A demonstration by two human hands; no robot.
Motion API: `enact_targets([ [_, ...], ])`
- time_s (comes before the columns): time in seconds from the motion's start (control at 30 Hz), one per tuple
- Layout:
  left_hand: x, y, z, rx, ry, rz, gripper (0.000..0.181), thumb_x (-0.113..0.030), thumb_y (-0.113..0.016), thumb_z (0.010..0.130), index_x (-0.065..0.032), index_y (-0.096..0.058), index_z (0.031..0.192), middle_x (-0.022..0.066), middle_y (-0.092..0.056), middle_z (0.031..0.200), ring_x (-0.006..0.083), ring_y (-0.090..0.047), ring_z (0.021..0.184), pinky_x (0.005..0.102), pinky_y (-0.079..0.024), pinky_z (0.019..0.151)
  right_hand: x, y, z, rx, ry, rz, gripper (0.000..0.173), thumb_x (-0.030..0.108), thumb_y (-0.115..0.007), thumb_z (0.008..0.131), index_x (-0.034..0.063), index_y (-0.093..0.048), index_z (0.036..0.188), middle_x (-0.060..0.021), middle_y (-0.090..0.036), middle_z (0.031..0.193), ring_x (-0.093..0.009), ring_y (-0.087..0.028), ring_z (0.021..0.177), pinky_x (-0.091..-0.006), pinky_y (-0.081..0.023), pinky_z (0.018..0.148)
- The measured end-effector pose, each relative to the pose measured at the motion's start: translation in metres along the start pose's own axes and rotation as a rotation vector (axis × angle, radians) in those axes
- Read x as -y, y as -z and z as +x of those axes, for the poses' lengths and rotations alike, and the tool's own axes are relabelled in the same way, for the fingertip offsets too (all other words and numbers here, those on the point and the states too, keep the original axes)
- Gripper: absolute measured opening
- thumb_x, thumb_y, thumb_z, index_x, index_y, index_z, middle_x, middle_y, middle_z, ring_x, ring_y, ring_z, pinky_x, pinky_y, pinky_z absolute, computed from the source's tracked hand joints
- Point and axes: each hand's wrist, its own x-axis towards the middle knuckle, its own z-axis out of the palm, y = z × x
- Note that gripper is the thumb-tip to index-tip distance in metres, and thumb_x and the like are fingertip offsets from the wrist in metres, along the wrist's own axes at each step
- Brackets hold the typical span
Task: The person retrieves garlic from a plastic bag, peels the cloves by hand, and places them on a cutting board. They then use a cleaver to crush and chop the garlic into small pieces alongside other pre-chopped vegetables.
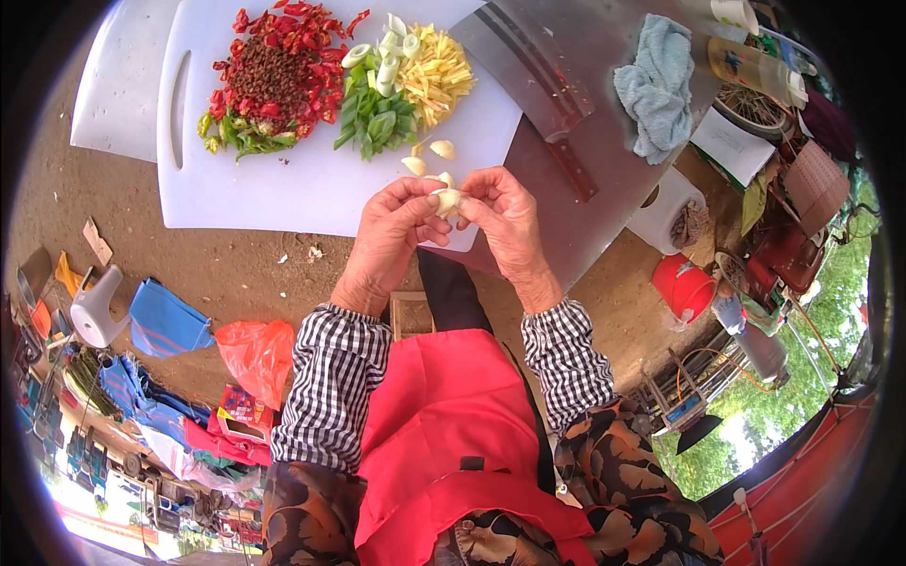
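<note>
Over the near edge of a white plastic cutting board (262,201), my left hand (396,230) and my right hand (506,223) pinch a pale garlic clove (447,202) between their fingertips. Just beyond my fingers lie loose garlic cloves (443,149). Farther up the board are chopped red chilies (322,42) with dark brown crumbly bits (272,74) on top, cut green chilies (248,138), chopped scallion greens (379,122), white scallion pieces (387,71) and yellow ginger strips (437,74). A cleaver (531,67) with a wooden handle rests at the board's right side.
A crumpled light blue cloth (655,85) lies on the metal table (594,219) at the right. Beyond the table's edge are a white plastic container (669,219) and a red bucket (683,286). A grey plastic stool (100,308) and a red plastic bag (256,357) stand on the ground at left.
</note>
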Motion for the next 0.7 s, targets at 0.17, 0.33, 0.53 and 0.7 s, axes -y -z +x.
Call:
enact_targets([
  [0.17, -0.006, -0.002, 0.0, 0.019, 0.035, 0.092, 0.023, -0.013, -0.056, 0.099, 0.0043, -0.059, 0.115, 0.0101, -0.067, 0.09, 0.0146, -0.067, 0.069, 0.0243, -0.056, 0.056, -0.003, 0.008, 0.002, 0.055, 0.009, -0.04, 0.012, 0.001, -0.064, 0.09, 0.0027, -0.06, 0.102, -0.001, -0.062, 0.089, -0.006, -0.058, 0.076, -0.0212, -0.051, 0.067],
  [0.33, 0.001, -0.012, -0.006, -0.15, -0.162, 0.677, 0.028, -0.018, -0.057, 0.1, 0.003, -0.059, 0.119, 0.0057, -0.065, 0.088, 0.0081, -0.06, 0.066, 0.021, -0.05, 0.055, -0.004, 0.003, 0.002, 0.044, 0.03, -0.128, 0.011, 0.0, -0.062, 0.091, 0.0037, -0.06, 0.101, 0.0006, -0.061, 0.088, -0.005, -0.056, 0.076, -0.0209, -0.049, 0.066],
  [0.53, 0.004, -0.009, -0.004, -0.106, -0.205, 0.567, 0.031, -0.018, -0.061, 0.098, 0.0024, -0.058, 0.121, 0.0053, -0.065, 0.091, 0.0081, -0.06, 0.073, 0.0216, -0.051, 0.06, 0.005, 0.001, -0.001, 0.102, 0.024, -0.005, 0.011, 0.0, -0.06, 0.092, 0.0037, -0.06, 0.103, -0.0013, -0.062, 0.088, -0.005, -0.056, 0.075, -0.0206, -0.048, 0.064],
  [0.7, 0.003, -0.007, -0.006, -0.043, -0.189, 0.373, 0.031, -0.013, -0.059, 0.098, 0.0043, -0.055, 0.123, 0.0076, -0.065, 0.095, 0.0113, -0.063, 0.078, 0.0236, -0.054, 0.065, 0.005, -0.004, 0.002, 0.099, -0.031, 0.092, 0.011, 0.002, -0.058, 0.092, 0.0024, -0.059, 0.104, -0.0037, -0.063, 0.087, -0.007, -0.058, 0.074, -0.0215, -0.049, 0.064],
])
